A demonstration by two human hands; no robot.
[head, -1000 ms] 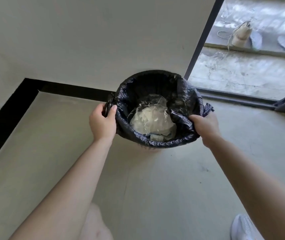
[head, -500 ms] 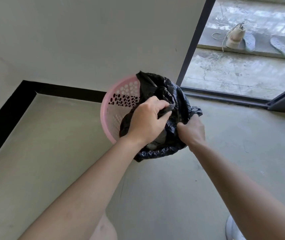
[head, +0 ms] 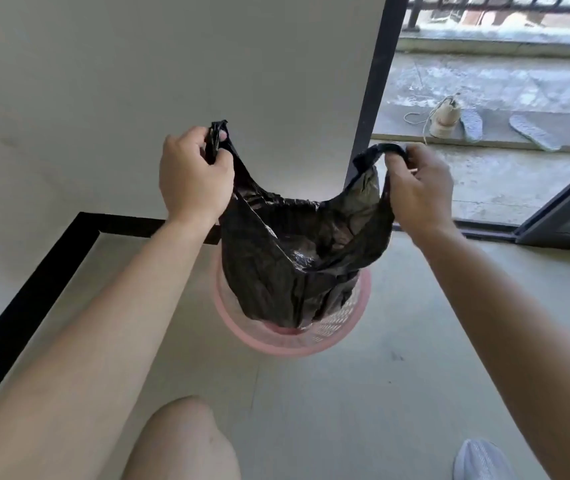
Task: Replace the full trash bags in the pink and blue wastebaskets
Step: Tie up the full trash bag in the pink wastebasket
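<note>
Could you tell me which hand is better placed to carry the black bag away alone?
Probably the right hand: one handle of the black bag loops over its fingers, whereas the left hand only pinches the other handle's end.

trash bag (head: 297,251) is thin black plastic, crinkly with a few glossy patches; pink wastebasket (head: 294,336) looks like smooth perforated plastic; floor (head: 363,393) is matt and smooth, kinda like sealed concrete; wall (head: 172,64) plain matt paint; balcony slab (head: 505,181) past the door frame is rough concrete
</note>
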